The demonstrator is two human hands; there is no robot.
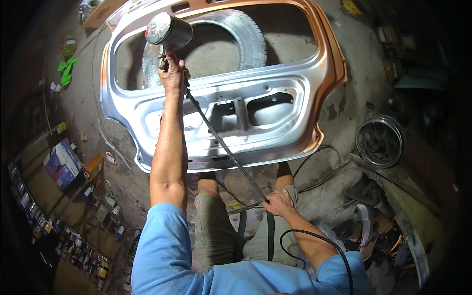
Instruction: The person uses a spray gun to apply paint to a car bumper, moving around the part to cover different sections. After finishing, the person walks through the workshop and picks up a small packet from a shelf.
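Note:
My left hand point(173, 76) is closed on a spray gun point(163, 61) with a round metal cup point(169, 34) on top, held out over a car tailgate point(206, 150). The tailgate is silver with orange edges, and a tire point(248, 42) shows through its window opening. A dark hose point(226, 147) runs from the gun down across the lower panel to my right hand point(279, 202), whose fingers are closed on it near my thigh. The underside of the gun is partly hidden by my fingers.
At the left are a green rag point(67, 71), a blue-and-white box point(64, 164) and several small cans point(86, 250). A round wheel rim point(378, 141) sits at the right, above assorted scrap parts point(371, 231). A cardboard box point(98, 14) stands at the upper left.

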